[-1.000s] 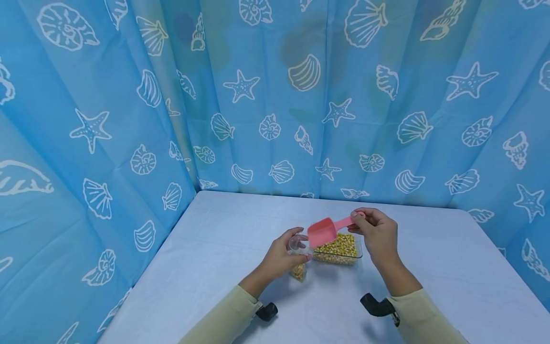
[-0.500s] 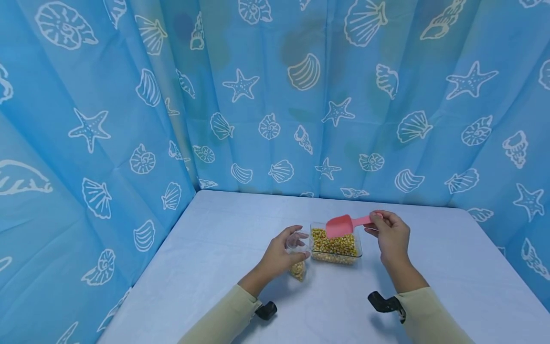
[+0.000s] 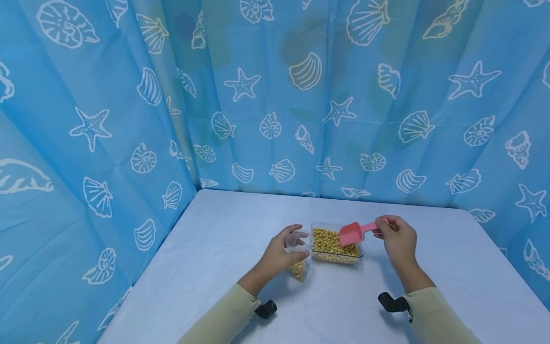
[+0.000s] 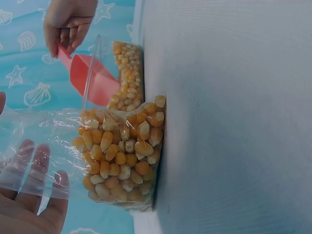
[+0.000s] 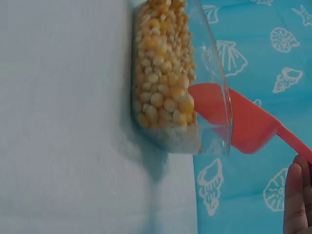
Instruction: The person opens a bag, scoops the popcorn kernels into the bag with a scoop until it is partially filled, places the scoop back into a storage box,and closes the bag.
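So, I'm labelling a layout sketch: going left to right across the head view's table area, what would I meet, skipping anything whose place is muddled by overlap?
Left beige sleeve → clear plastic bag of corn kernels → clear rectangular container of corn kernels → right hand.

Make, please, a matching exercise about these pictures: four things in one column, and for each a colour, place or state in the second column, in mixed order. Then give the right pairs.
Column 1
1. scoop
2. bag
3. container
4. curtain

Column 2
A. blue, with white shells
B. rigid, clear, holding corn kernels
C. pink, in the right grip
D. soft, clear, bulging with corn kernels

Right pairs: 1-C; 2-D; 3-B; 4-A
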Demonstrator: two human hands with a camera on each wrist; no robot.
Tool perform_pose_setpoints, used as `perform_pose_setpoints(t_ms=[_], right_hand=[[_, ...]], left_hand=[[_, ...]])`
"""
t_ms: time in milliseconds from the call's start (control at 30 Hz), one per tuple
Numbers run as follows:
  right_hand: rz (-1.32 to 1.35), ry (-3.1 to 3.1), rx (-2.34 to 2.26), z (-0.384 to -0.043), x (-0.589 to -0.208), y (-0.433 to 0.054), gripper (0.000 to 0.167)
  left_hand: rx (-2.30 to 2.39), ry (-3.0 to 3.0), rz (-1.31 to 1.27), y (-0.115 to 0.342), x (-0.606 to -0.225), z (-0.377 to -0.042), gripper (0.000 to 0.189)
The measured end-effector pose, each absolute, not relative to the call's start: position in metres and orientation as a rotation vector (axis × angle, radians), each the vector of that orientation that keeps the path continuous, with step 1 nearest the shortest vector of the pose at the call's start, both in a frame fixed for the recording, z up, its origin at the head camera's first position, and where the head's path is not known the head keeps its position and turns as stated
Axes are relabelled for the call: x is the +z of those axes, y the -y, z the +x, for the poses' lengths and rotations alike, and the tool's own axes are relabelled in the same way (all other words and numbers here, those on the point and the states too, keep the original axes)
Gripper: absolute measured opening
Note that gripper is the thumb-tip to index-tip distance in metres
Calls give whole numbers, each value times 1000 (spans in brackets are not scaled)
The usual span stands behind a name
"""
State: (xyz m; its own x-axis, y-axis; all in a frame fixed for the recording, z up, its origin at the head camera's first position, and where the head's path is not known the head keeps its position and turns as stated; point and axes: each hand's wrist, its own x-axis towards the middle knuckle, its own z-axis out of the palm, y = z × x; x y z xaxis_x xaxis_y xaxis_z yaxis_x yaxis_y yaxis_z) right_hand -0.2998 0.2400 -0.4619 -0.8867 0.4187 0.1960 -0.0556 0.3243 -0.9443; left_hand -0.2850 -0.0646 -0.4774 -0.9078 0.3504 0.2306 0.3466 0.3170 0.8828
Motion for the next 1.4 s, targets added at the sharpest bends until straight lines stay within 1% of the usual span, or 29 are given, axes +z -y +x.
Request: perform_pose_setpoints(t_ms=[167, 300, 567, 1100, 1267, 1400], right_hand=[[-288, 2304, 1413, -302, -461, -240, 35], [-279, 2322, 1401, -302, -464, -239, 35], [-330, 2262, 1539, -302, -474, -236, 34], [-492, 2086, 1898, -312, -500, -243, 45], [-567, 2029, 2005, -314, -503, -242, 42], [-545, 2014, 2044, -316, -504, -239, 40]], left_hand=[[1702, -2557, 667, 65, -477, -285, 68], [1704, -2544, 670, 65, -477, -285, 66], [1694, -2551, 650, 64, -477, -284, 66], [1692, -2556, 631, 63, -479, -284, 66], [1688, -2547, 631, 64, -479, -284, 67], [1694, -2547, 627, 63, -479, -285, 66]])
